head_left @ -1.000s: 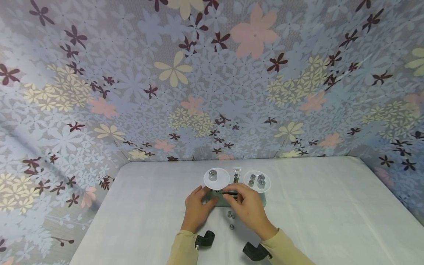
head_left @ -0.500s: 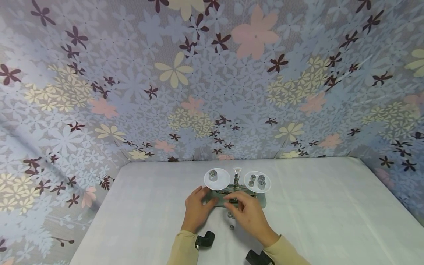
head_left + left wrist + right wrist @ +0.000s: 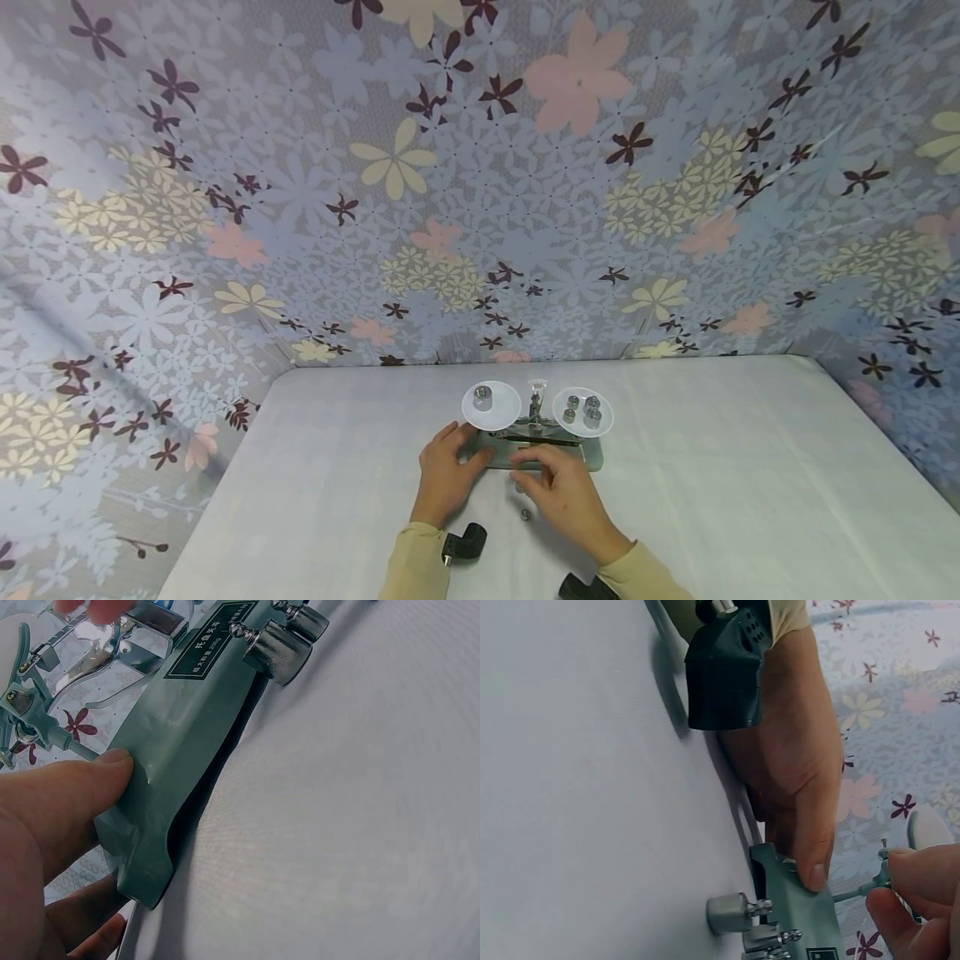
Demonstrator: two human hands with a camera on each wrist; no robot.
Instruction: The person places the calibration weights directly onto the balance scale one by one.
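A green tray balance (image 3: 592, 454) with a printed label stands on the white table. My left hand (image 3: 446, 467) grips the left end of its base; in the left wrist view the thumb (image 3: 105, 776) lies on top and the fingers go round the end. Just in front of the beam (image 3: 540, 440) is my right hand (image 3: 562, 492), thumb and forefinger apart, with nothing visible between them. One large metal weight (image 3: 482, 397) sits on the left pan (image 3: 502, 417). The right pan (image 3: 583, 430) carries several smaller weights (image 3: 592, 415).
In front of the base stand a few loose knobbed weights (image 3: 729, 913), partly hidden by the right hand in the head view; one small weight (image 3: 526, 515) is nearer me. A black wrist camera (image 3: 468, 542) sits on the left sleeve. Flower-patterned cloth (image 3: 480, 208) rises behind the table.
My right hand has drawn back from the beam toward me, uncovering the middle of the balance. The left hand stays in place on the base.
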